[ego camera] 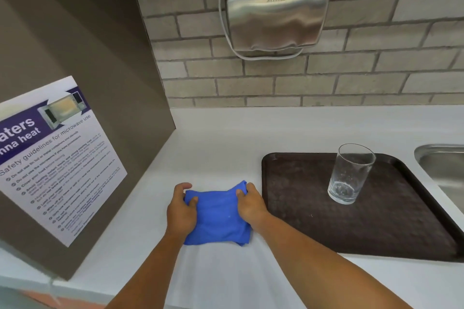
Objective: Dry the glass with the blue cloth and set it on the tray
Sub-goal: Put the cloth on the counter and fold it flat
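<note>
The blue cloth (pixel 218 218) lies folded on the white counter, just left of the tray. My left hand (pixel 181 211) grips its left edge and my right hand (pixel 251 204) grips its right edge, both with fingers curled into the fabric. A clear drinking glass (pixel 350 174) stands upright on the dark brown tray (pixel 376 228), in the tray's far half, well to the right of my hands. Neither hand touches the glass.
A steel sink (pixel 444 165) sits at the right edge beyond the tray. A grey cabinet side with a microwave safety poster (pixel 55 158) walls off the left. A metal hand dryer (pixel 276 12) hangs on the brick wall above the counter.
</note>
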`<control>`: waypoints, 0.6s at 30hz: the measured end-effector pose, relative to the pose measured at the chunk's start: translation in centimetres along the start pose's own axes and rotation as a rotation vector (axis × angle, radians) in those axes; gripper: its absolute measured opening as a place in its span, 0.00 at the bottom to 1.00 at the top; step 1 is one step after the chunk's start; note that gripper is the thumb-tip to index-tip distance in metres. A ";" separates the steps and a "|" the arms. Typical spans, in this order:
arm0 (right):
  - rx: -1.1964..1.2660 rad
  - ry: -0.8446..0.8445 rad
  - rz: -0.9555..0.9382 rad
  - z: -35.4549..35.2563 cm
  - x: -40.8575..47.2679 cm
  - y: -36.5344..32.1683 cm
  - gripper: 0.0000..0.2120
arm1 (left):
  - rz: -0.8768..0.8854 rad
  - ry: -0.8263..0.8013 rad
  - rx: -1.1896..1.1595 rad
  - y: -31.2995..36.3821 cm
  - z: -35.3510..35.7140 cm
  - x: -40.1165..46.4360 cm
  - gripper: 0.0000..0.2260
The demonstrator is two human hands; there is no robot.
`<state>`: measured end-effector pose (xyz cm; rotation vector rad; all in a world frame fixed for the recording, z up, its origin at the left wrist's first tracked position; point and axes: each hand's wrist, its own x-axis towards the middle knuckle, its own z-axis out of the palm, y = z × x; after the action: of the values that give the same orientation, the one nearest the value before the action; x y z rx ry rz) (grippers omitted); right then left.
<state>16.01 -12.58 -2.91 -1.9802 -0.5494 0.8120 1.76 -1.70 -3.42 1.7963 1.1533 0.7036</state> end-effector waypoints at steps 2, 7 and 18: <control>-0.093 -0.014 0.001 0.0 0.5 -0.1 0.11 | 0.025 0.022 0.062 -0.9 0.6 0.0 0.09; -0.526 0.031 -0.155 -0.2 -0.8 -0.1 0.27 | 0.121 0.014 0.311 -1.3 1.3 0.3 0.13; -1.176 -0.249 -0.405 0.6 -1.8 1.9 0.41 | 0.446 -0.360 0.969 -0.4 2.3 -0.5 0.45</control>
<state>14.46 -14.29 -4.20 -2.6200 -1.8173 0.4859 3.28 -2.91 -4.85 2.8991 0.8960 -0.0166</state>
